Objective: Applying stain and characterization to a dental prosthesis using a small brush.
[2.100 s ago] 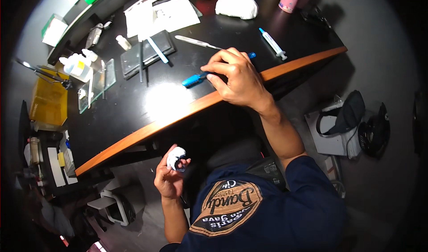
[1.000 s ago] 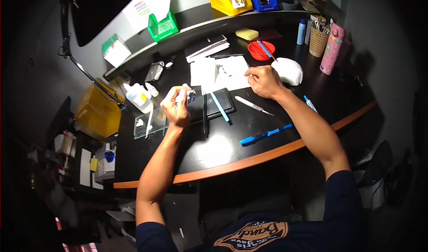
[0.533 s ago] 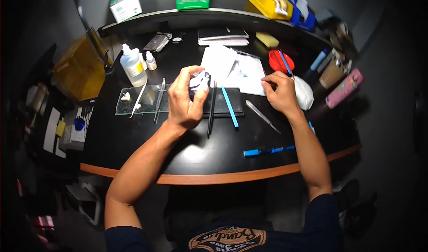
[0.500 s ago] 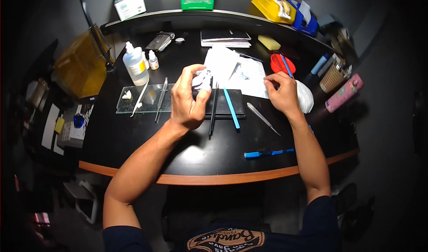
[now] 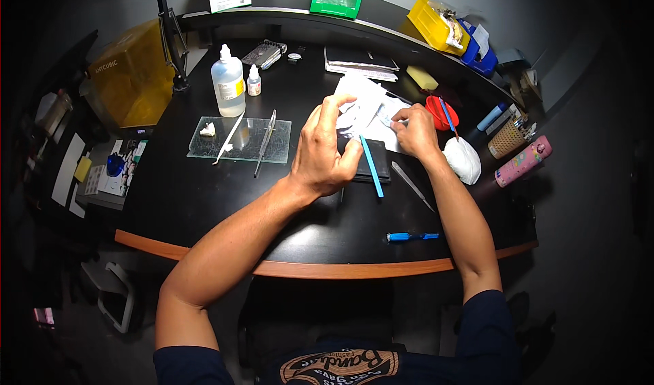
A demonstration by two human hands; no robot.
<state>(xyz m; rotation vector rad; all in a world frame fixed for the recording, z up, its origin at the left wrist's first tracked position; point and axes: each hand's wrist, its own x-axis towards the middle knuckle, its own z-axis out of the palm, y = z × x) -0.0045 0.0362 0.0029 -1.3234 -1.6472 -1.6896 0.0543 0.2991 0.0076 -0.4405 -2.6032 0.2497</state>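
Note:
My left hand (image 5: 323, 150) is raised over the middle of the desk, thumb and fingers curled round a small whitish object (image 5: 348, 122) with dark parts; its kind is mostly hidden. To its right, my right hand (image 5: 416, 134) is over the white paper (image 5: 390, 138), fingertips drawn together at its surface. Whatever they pinch is too small to make out. A light-blue stick (image 5: 371, 166) lies across a black flat pad (image 5: 383, 172) just beside my left hand. A slim metal hand tool (image 5: 411, 185) rests below my right wrist.
At left, a glass slab (image 5: 238, 151) carries a spatula (image 5: 228, 140) and metal tweezers (image 5: 266, 142), with bottles (image 5: 229, 88) behind. At right are a red bowl (image 5: 444, 118), white rounded lump (image 5: 462, 160) and pink bottle (image 5: 523, 161). A blue brush (image 5: 411, 236) lies near the front edge (image 5: 354, 270).
My right hand has come left onto the white paper. My left hand, still holding the whitish object, has moved closer to it and now covers most of a black tool. The view has shifted slightly.

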